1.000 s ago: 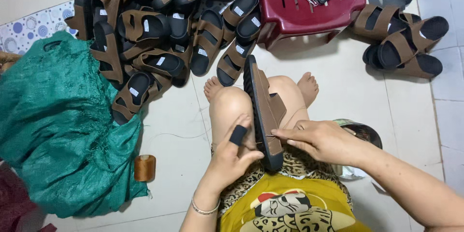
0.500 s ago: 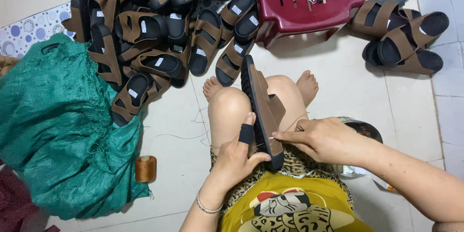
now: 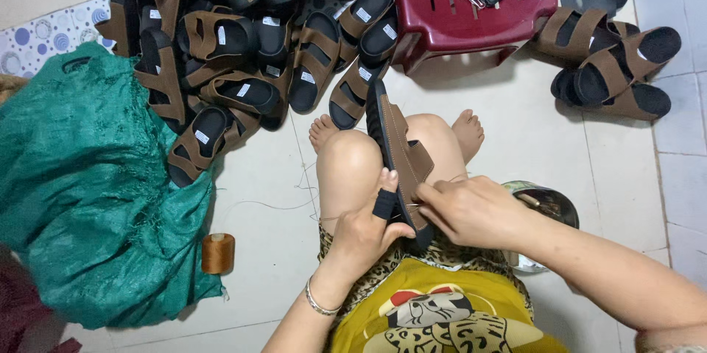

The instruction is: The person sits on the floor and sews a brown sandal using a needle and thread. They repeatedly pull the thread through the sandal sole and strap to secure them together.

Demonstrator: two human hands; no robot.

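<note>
Crowding the held sandal (image 3: 398, 148): sandal pile (image 3: 243, 51), red stool (image 3: 471, 7), green sack (image 3: 88, 191).

Pale tiled floor (image 3: 471, 114) carries everything. A heap of brown strap sandals (image 3: 243, 51) with black footbeds lies at top left, spilling toward the middle. A dark red plastic stool (image 3: 471, 18) stands at top centre. A second, smaller group of brown sandals (image 3: 615, 62) lies at top right, just beside the stool. A large green woven sack (image 3: 88, 191) lies crumpled along the left side. A spool of brown thread (image 3: 218, 253) stands just beside the sack's lower edge. A round metal bowl (image 3: 549, 209) sits at right, partly hidden. A dotted white mat (image 3: 44, 36) shows at upper left.
</note>
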